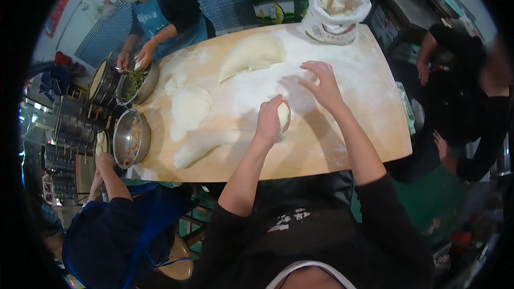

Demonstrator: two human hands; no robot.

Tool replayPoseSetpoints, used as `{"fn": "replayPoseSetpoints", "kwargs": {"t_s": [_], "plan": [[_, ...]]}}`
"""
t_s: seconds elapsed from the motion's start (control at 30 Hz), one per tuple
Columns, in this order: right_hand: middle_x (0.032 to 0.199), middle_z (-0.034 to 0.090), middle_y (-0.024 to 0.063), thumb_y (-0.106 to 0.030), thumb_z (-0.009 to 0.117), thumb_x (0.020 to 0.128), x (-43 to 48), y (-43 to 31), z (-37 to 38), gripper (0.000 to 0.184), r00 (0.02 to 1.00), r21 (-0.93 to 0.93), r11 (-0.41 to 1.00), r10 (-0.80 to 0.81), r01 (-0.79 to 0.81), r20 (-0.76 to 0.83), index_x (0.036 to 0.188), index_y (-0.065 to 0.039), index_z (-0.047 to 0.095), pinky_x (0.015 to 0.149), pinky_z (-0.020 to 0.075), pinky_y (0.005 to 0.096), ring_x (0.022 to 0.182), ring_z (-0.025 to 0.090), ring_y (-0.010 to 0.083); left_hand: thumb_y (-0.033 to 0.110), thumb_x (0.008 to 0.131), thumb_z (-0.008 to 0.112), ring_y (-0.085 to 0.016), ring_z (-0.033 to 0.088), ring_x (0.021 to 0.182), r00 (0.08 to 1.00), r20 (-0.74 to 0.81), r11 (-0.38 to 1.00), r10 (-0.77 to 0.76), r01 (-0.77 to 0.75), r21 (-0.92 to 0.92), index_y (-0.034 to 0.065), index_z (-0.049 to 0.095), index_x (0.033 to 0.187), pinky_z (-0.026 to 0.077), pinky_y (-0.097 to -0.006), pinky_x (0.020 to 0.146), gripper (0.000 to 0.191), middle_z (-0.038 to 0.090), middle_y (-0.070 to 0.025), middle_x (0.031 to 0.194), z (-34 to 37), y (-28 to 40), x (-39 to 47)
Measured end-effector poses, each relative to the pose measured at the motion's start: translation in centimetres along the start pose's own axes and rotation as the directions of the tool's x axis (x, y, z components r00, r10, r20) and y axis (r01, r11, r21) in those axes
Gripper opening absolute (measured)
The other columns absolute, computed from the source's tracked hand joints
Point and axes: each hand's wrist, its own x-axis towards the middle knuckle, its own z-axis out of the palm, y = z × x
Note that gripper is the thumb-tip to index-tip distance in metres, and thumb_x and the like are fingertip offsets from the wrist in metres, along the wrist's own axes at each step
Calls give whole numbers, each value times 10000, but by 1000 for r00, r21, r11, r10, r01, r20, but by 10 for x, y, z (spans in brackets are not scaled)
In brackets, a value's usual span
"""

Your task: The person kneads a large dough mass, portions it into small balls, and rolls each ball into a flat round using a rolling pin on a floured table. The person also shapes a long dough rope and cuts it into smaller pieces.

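Note:
My left hand grips the end of a long dough rope, and a pale dough end bulges out beside its thumb. The rope runs leftward along the near side of the floured wooden table. Up and to the right, my right hand is raised over the flour with its fingers curved apart; a small pale piece, perhaps dough, shows between thumb and fingers. A large dough slab lies farther back. Overlapping flat dough rounds are spread left of centre.
An open flour sack with wooden handles stands at the back right. Metal bowls of green filling and brownish filling line the left edge, near stacked steamers. Co-workers are at the back left and near left; another person is at the right.

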Motion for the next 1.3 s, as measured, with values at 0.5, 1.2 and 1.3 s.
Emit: {"fn": "replayPoseSetpoints", "kwargs": {"t_s": [0.5,1.2,1.3], "plan": [[839,583,84,-148,765,794,-38,-42,14,189,985,212,977,-6,-31,170,863,-25,638,600,505,309,669,603,188,509,1045,262,-155,558,726,941,191,908,-278,322,-267,77,457,1290,460,-305,628,534,565,-66,890,3,-7,-6],[989,641,120,-252,745,804,-38,-55,4,349,849,137,981,-188,137,495,1073,-55,640,784,518,390,917,643,305,687,989,172,-269,179,1453,957,117,964,-265,264,31,82,281,1511,279,-462,1135,806,253,-196,1529,-10,14,-13],[899,620,94,-171,756,789,-32,-59,5,260,824,190,946,117,-262,554,995,-50,652,662,520,355,754,640,255,651,1008,208,-200,497,960,915,251,929,-315,351,-114,54,419,1382,442,-382,821,735,528,-114,1103,-16,13,-15]]}}
